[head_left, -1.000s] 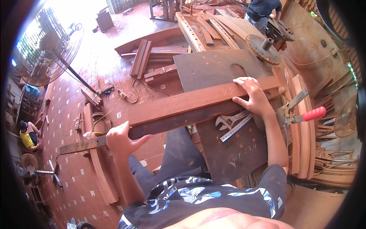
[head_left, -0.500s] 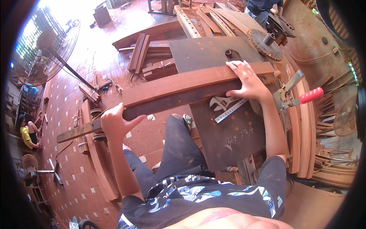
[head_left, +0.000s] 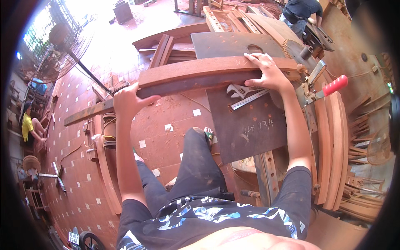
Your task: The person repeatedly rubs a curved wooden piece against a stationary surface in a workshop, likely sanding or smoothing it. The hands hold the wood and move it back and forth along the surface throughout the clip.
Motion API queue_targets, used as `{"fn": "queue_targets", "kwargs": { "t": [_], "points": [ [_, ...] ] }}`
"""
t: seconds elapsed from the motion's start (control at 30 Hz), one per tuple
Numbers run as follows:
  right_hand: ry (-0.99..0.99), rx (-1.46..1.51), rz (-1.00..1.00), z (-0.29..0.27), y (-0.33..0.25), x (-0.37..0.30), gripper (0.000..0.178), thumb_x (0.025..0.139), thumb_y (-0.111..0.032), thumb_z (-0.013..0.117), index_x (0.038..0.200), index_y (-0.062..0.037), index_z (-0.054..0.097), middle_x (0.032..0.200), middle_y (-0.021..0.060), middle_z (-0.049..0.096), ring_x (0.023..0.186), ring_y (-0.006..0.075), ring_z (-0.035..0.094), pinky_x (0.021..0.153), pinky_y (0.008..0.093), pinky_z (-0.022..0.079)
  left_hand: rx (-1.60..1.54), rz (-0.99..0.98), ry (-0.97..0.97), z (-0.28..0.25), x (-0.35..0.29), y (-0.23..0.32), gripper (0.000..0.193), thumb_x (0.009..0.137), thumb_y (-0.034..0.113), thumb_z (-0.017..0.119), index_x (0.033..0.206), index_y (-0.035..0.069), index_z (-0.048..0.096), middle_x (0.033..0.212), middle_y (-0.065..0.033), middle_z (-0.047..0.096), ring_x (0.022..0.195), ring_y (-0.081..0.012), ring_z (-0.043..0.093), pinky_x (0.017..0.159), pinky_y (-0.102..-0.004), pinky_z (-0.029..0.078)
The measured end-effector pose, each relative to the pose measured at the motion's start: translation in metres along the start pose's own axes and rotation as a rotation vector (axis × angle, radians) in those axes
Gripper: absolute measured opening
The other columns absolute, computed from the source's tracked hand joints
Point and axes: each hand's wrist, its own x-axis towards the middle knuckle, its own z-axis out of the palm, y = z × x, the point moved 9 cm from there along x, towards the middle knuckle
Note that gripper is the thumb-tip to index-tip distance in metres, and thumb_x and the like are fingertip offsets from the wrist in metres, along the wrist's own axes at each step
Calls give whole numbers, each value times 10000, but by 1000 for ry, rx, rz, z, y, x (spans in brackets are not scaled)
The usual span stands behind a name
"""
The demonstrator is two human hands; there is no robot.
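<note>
A long reddish wooden beam (head_left: pixel 187 68) lies crosswise in front of me, along a dark bar (head_left: pixel 179 86) that reaches farther out to the left. My left hand (head_left: pixel 127 102) grips the left end, its thumb stretched toward the right. Near the other end, my right hand (head_left: pixel 268 73) clasps the beam, fingers over the top and thumb against the near side. Below that hand, an adjustable wrench (head_left: pixel 236 91) and a white ruler (head_left: pixel 250 100) lie on a dark plate (head_left: pixel 246 133) with chalk marks. A red-handled toggle clamp (head_left: pixel 335 85) stands at the beam's right end.
A toothed circular blade (head_left: pixel 291 48) sits beyond the plate at the right. Curved wooden pieces (head_left: pixel 333 158) stand along the right side. A large fan (head_left: pixel 60 46) is at the far left. Other people (head_left: pixel 302 14) are at the back right and far left.
The beam, plate and clamp have shifted away from me, the beam's left end the most. Both hands moved with them, keeping their hold. More of the rail below the plate shows.
</note>
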Motion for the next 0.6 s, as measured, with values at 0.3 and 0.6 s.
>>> {"fn": "queue_targets", "kwargs": {
  "t": [0.3, 0.6],
  "points": [
    [48, 29, -17, -4, 1, -3, 1004, 687, -615, 840, 1527, -187, 495, 1503, 152, 514, 1445, 367, 403, 1229, 479, 309, -106, -125, -246, 8, 9, -4, 1169, 552, 979, 658, 1181, -4, 726, 651, -98, 686, 646, -218, 713, 655, -340, 553],
    [130, 28, -52, -5, 5, -5, 1012, 677, -650, 836, 1497, -141, 532, 1490, 155, 549, 1445, 349, 429, 1234, 476, 300, -38, -129, -229, 11, 13, -4, 1165, 579, 965, 658, 1162, -43, 709, 740, -126, 724, 729, -241, 734, 704, -372, 571]
  ]
}}
